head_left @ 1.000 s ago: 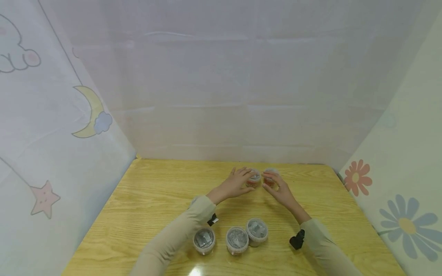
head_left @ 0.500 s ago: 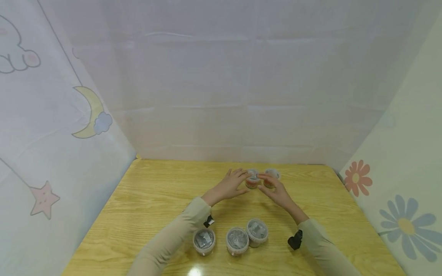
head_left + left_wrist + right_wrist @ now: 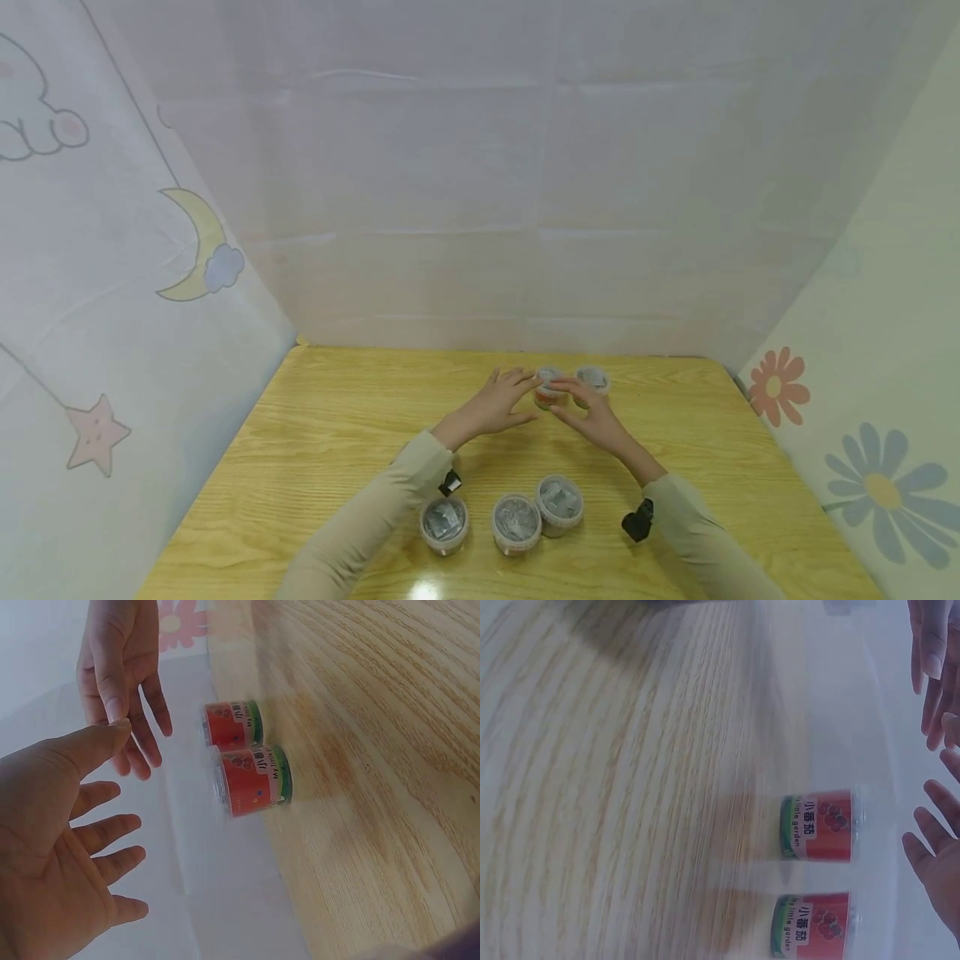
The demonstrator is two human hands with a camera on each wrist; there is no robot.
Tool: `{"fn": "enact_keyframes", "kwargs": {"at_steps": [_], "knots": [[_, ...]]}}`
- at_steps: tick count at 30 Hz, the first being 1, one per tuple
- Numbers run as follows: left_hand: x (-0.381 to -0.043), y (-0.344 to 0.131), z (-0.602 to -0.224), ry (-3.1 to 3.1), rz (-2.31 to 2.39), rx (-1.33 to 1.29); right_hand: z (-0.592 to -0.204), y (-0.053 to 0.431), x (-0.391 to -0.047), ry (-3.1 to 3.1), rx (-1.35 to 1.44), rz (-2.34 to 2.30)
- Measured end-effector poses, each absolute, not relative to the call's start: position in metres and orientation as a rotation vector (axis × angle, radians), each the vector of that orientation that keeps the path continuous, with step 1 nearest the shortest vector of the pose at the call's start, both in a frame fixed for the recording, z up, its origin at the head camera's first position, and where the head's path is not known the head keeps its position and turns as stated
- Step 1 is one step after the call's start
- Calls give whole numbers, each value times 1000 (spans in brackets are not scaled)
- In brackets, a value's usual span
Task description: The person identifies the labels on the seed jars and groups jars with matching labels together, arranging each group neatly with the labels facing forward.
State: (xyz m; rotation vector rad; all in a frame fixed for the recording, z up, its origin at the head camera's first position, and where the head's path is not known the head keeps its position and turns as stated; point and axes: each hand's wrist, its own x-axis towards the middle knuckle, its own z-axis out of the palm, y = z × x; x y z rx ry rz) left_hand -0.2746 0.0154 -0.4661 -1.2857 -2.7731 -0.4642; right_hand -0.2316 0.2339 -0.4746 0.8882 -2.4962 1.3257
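Two small clear-lidded tubs stand upright at the back of the table: a left one (image 3: 547, 400) and a right one (image 3: 594, 377). In the left wrist view the nearer tub (image 3: 251, 782) has a red label with printed tomatoes and a green base. My left hand (image 3: 491, 407) hovers just left of them, fingers extended. My right hand (image 3: 598, 419) hangs in front of them, fingers relaxed and partly covering both from the head camera. In the right wrist view both tubs, one of them the lower tub (image 3: 814, 927), stand apart from my hands. Neither hand holds anything.
Three more tubs stand nearer the front: a left tub (image 3: 443, 522), a middle tub (image 3: 516, 522) and a right tub (image 3: 558, 502), the last two side by side. My left forearm passes close to the left one. Printed sheets (image 3: 480, 250) enclose the wooden table (image 3: 337, 400).
My right hand has drifted left, uncovering more of the right back tub. My left hand has shifted slightly left, away from the left back tub. The tubs have stayed put.
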Motion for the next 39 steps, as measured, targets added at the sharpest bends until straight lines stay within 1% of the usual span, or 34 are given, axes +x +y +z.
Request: {"fn": "enact_keyframes", "kwargs": {"at_steps": [11,30,39], "knots": [[-273,1,-467,-2784,-593,-1281,-469,223,-230,-2461,976,1249],[-265,-23,-463,-2866,-642,-1253,-463,205,-228,-2523,1077,1192],[-261,-30,-459,-2885,-635,-1249,-492,208,-247,-2571,1076,1175]]}}
